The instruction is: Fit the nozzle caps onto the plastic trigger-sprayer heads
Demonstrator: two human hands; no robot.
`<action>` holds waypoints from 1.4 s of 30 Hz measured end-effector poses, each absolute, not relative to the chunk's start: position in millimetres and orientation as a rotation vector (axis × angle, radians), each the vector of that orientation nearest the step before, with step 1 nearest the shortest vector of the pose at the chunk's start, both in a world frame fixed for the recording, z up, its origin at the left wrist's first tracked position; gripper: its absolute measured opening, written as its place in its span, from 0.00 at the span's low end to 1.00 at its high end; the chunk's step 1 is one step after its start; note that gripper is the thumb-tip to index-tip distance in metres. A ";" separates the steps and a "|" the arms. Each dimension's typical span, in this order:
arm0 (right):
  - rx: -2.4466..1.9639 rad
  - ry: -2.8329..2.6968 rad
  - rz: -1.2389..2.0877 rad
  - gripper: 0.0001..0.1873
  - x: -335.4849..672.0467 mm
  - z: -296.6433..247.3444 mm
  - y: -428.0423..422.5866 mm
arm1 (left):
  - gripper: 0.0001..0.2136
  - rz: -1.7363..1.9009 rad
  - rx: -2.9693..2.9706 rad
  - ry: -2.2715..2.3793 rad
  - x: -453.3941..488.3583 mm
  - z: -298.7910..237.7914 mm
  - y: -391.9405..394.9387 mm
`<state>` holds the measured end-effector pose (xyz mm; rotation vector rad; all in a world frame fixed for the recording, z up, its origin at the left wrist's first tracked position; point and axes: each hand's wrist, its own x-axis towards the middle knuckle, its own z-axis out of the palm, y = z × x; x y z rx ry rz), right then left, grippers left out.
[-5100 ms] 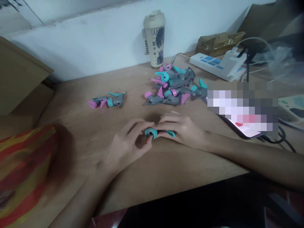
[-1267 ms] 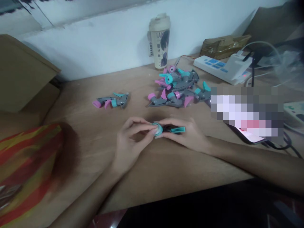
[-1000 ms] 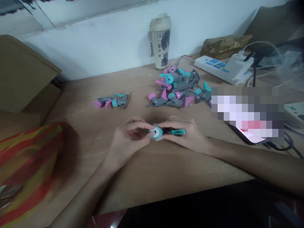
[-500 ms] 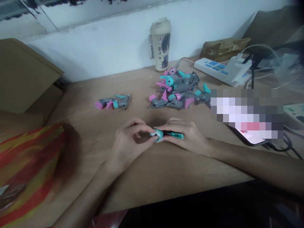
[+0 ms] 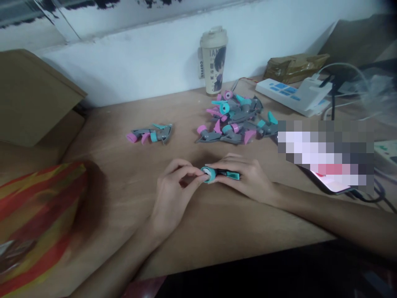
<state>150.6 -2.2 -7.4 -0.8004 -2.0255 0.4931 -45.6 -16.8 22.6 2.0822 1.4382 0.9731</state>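
Observation:
A grey trigger sprayer head with a teal collar and a teal trigger is held low over the table in my right hand, its fingers and thumb closed around the body. The collar's mouth faces left and shows white inside. My left hand has thumb and index finger pinched together at that mouth; whatever is between the fingertips is hidden. Beyond my hands lies a pile of grey sprayer heads with pink or teal collars and triggers. Two more sprayer heads lie farther left.
A lidded coffee cup stands by the wall. At the right are a white power strip, a taped brown package, cables and a phone, partly blurred out. Cardboard and a red-yellow striped bag are at the left.
My left fingertips have shifted from the collar's rim to its mouth, pinching closer together. The collar now faces more toward the left hand. The view has moved slightly.

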 end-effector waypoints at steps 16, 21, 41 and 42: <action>-0.838 -2.015 0.540 0.13 150.7 -5.6 -2.6 | 0.03 0.874 2.144 1.422 -46.1 23.8 -16.0; -0.845 -2.002 0.544 0.13 150.0 -6.2 -2.8 | 0.03 0.933 2.060 1.407 -41.0 24.6 -22.4; -0.911 -1.987 0.665 0.12 151.5 -6.1 -2.6 | 0.07 0.949 2.190 1.209 -43.3 24.6 -17.7; -0.907 -1.988 0.669 0.12 151.5 -6.2 -2.3 | 0.07 0.936 2.198 1.208 -43.3 24.9 -17.7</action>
